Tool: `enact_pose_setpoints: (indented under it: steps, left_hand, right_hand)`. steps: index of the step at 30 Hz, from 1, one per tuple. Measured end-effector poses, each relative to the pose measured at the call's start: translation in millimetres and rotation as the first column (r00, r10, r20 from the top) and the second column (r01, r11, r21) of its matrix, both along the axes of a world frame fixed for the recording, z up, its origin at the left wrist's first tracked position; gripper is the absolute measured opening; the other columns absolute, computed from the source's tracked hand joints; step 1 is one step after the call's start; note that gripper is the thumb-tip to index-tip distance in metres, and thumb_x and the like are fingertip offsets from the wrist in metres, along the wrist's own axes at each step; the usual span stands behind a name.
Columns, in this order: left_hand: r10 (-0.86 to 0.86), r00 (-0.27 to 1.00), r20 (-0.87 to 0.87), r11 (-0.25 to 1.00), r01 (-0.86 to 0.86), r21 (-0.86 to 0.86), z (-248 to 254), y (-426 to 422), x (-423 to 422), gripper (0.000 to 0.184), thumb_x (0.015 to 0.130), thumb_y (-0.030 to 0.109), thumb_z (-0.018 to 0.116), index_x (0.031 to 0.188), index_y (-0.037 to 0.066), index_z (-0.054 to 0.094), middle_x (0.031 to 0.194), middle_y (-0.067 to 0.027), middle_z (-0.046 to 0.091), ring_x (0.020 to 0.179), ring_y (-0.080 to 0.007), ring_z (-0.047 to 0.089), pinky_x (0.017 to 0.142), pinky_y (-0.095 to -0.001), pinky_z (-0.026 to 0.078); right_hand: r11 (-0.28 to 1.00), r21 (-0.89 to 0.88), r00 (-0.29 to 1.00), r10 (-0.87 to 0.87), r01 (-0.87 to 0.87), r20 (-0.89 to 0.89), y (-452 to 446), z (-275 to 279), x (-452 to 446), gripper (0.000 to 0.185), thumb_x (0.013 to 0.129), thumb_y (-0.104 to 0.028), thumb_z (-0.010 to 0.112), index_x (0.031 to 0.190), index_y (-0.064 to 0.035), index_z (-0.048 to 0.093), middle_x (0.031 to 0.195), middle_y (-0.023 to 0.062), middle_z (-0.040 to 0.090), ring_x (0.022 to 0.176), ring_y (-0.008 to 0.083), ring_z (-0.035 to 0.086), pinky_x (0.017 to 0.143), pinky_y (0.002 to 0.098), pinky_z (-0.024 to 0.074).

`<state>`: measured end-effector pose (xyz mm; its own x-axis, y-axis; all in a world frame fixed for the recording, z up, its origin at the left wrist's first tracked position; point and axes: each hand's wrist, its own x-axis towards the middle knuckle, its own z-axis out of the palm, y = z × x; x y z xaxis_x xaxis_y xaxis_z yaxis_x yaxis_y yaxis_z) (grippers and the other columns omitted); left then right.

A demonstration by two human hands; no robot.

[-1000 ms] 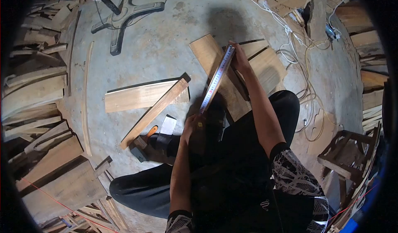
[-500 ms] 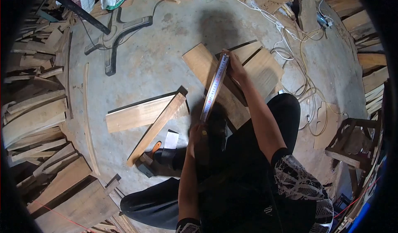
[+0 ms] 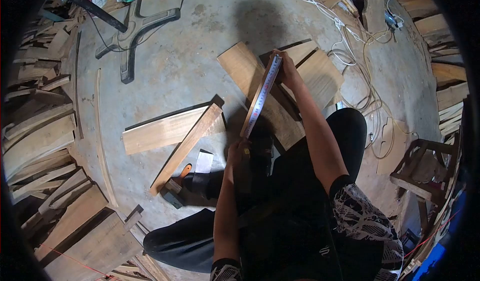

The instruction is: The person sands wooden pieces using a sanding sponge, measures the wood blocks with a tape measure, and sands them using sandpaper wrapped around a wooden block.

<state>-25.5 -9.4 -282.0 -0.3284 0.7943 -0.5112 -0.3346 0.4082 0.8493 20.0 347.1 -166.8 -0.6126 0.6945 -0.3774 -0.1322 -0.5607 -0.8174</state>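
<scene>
A tape measure's extended blade (image 3: pixel 263 95) lies lengthwise along a narrow wooden strip (image 3: pixel 254 102), which slants up and away from my lap. My left hand (image 3: pixel 236 152) is closed at the near end, around the tape measure's case, of which only a small yellow patch shows. At the far end my right hand (image 3: pixel 287 70) grips the strip together with the blade's tip; its fingers are partly hidden. Beneath, wide boards (image 3: pixel 242 63) rest on the floor. Left of my left hand, a long wooden bar (image 3: pixel 187 148) lies across a pale board (image 3: pixel 150 137).
An orange-handled tool (image 3: pixel 185 170) and a whitish flat piece (image 3: pixel 204 162) lie by my foot. A black cross-shaped stand base (image 3: pixel 131 36) is at the upper left. Stacked wood lines both sides. Coiled cables (image 3: pixel 367 98) and a wooden stool (image 3: pixel 420 173) are at the right.
The strip has turned slightly, showing more of its wooden side, and its far end has shifted a little right. Both hands keep their hold. The whole view has moved slightly.
</scene>
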Motion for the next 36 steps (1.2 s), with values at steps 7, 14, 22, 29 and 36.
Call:
enact_pose_setpoints:
  steps: [7,14,22,29,36]
  left_hand:
    - [0.013,0.999,-0.044,0.998,-0.011,0.054,-1.9,4.8,-4.0,0.035,0.1,0.034,0.05,0.095,0.006,0.07,0.076,0.0005,0.063,0.069,-0.0077,0.056,0.061,-0.0253,0.044]
    - [-0.016,0.993,0.12,0.997,0.025,-0.068,3.5,6.2,-12.3,0.035,0.1,0.034,0.051,0.096,0.005,0.07,0.082,0.001,0.064,0.067,-0.0066,0.055,0.058,-0.0254,0.042]
    - [-0.058,0.985,0.164,0.997,0.065,-0.036,-7.0,-5.6,-13.7,0.026,0.099,0.028,0.055,0.101,0.006,0.069,0.089,0.0003,0.065,0.085,-0.0071,0.057,0.077,-0.0231,0.043]
    - [-0.136,0.974,0.18,0.991,0.133,0.028,-28.6,-15.3,-17.2,0.021,0.099,0.026,0.056,0.099,0.009,0.069,0.086,0.0049,0.063,0.079,-0.0022,0.055,0.067,-0.0221,0.044]
    - [-0.095,0.989,0.109,0.995,0.096,-0.003,-15.2,-17.0,-12.2,0.027,0.1,0.031,0.052,0.099,0.008,0.067,0.075,0.0044,0.059,0.058,-0.0043,0.047,0.053,-0.0225,0.041]
  right_hand:
    - [0.994,-0.066,0.994,-0.096,0.092,-0.049,5.5,-14.5,-2.4,0.031,0.092,-0.039,0.057,0.105,-0.011,0.061,0.08,0.0019,0.055,0.073,0.0157,0.055,0.069,0.0326,0.0467]
    - [0.985,0.005,0.985,-0.174,0.174,-0.02,5.5,-11.4,-4.8,0.04,0.093,-0.039,0.054,0.119,-0.0093,0.06,0.08,0.0019,0.055,0.07,0.0159,0.055,0.065,0.0329,0.0468]
    - [0.986,0.026,0.986,-0.168,0.167,0.012,-2.8,1.7,-18.1,0.038,0.093,-0.039,0.054,0.116,-0.0095,0.059,0.08,0.0025,0.056,0.07,0.016,0.056,0.065,0.0329,0.0473]
    - [0.98,0.008,0.98,-0.198,0.198,0.005,0.1,-3.8,-21.3,0.036,0.092,-0.036,0.054,0.115,-0.0084,0.06,0.08,0.0023,0.056,0.07,0.0164,0.056,0.064,0.0334,0.047]
    - [0.981,-0.038,0.98,-0.193,0.192,-0.044,-3.5,-1.1,-25.9,0.034,0.093,-0.033,0.054,0.114,-0.0072,0.062,0.081,0.0013,0.056,0.071,0.015,0.055,0.064,0.0312,0.0461]
